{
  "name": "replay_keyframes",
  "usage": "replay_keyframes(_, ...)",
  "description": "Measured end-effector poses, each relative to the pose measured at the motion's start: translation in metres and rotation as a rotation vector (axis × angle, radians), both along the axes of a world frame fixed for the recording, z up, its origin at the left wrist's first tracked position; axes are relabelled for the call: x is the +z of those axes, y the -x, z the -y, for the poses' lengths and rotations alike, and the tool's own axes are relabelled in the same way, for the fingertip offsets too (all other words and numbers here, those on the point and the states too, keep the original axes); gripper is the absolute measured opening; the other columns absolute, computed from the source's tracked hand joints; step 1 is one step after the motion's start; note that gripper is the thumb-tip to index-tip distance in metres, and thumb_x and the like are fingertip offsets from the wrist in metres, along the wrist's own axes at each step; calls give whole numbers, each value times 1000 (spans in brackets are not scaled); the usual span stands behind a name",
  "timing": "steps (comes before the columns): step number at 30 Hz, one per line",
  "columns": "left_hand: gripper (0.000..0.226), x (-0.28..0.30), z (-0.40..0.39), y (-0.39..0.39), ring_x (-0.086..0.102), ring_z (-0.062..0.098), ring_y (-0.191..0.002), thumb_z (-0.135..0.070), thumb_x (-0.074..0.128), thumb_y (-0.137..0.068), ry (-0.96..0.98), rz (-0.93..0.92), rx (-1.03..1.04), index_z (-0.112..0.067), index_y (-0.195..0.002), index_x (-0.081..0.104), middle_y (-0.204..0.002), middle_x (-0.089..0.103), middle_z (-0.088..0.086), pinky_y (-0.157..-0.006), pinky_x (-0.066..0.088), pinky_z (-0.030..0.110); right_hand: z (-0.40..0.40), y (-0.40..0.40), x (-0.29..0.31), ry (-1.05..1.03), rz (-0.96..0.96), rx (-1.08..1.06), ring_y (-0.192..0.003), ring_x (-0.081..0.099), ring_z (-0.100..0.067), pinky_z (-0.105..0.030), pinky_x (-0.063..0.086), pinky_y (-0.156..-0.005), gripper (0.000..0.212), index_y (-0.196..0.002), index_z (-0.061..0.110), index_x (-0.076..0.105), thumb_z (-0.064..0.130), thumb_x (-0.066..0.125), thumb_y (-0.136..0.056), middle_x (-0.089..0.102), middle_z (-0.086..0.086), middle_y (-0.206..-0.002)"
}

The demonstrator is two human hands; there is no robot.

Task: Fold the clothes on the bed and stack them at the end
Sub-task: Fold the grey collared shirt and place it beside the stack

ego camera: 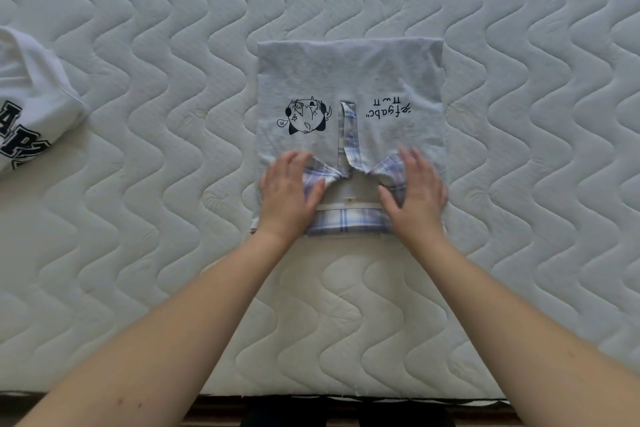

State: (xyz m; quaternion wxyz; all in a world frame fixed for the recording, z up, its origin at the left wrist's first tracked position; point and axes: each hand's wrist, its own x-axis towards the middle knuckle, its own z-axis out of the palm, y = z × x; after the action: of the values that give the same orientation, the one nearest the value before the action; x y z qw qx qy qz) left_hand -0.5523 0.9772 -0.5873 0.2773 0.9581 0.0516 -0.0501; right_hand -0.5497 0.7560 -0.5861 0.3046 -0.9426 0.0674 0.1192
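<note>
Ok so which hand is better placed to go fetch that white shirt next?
The left hand, probably. The white shirt lies at the far left edge of the mattress, on that hand's side; the right hand would have to cross the folded grey shirt.

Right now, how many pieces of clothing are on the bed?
2: a folded grey shirt at the middle under both hands, and a white shirt at the left edge, partly out of frame. Others may lie out of view.

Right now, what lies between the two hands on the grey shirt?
In the head view, between the left hand and right hand lie the plaid collar, its placket strip and the inner neckband of the grey shirt.
</note>
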Motion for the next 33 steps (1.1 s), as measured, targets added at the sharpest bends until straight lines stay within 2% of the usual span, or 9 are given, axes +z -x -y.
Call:
replay_keyframes(3,42,-1,-6,-5,54,20,-105,-37,65,-91,277,-286,241,-14,-125,56,-113,56,4,-90,42,33,7,5,-1,-85,-135,-315,-135,36,-25,-46,25,-110,74,-149,24,34,47,67,-87,44,-2,-145)
replay_keyframes(7,31,-2,-10,-19,51,8,-76,-39,70,-87,309,-439,214,-21,-111,61,-86,53,-6,-62,35,20,9,-10,0,-175,-180,-331,-121,51,-22,-47,35,-108,48,-130,24,57,50,63,-90,61,1,-125)
replay_keyframes(10,42,-1,-9,-23,48,8,-74,-30,76,-83,287,-469,143,-22,-119,55,-82,48,-10,-70,42,26,6,-23,4,-374,-197,-319,-99,63,-14,-28,45,-92,30,-121,18,61,34,60,-96,67,0,-105)
replay_keyframes(13,63,-1,-7,-19,54,12,-85,-24,78,-82,268,-440,59,-27,-135,44,-90,50,-10,-82,47,29,-1,-28,3,-404,-207,-214,-73,57,9,-8,40,-67,26,-121,20,60,19,62,-95,62,11,-88)
replay_keyframes(17,75,-4,-3,-11,53,12,-91,-22,77,-82,204,-320,21,-29,-144,37,-105,53,-3,-89,45,33,-13,-31,-3,-215,-207,9,-82,59,-12,-24,43,-74,26,-117,22,63,20,67,-92,62,12,-86)
replay_keyframes(21,76,-9,3,6,38,30,-130,-35,70,-85,-275,-114,-191,-23,-150,33,-144,41,10,-105,25,42,-21,-29,-8,58,-60,77,-99,56,-27,-38,41,-82,21,-110,19,65,27,66,-90,66,-2,-101)
replay_keyframes(25,65,-16,7,19,28,27,-146,-39,54,-94,-441,124,-397,-14,-151,35,-157,32,10,-117,18,42,-24,-24,-9,242,67,-7,-106,51,-27,-36,32,-87,41,-118,17,58,34,73,-84,57,-5,-113)
replay_keyframes(30,64,-32,11,29,3,17,-151,-45,28,-102,-526,-12,-457,-18,-157,10,-164,5,0,-122,5,44,-23,-1,-9,259,391,243,-105,61,-31,-38,37,-89,30,-115,10,67,20,70,-87,66,-9,-112)
replay_keyframes(33,60,-38,10,26,3,16,-151,-45,21,-102,-523,-44,-459,-23,-156,7,-164,5,-3,-121,-1,43,-20,16,-21,331,221,443,-137,43,-25,-40,26,-116,47,-143,9,48,21,54,-98,50,-8,-146)
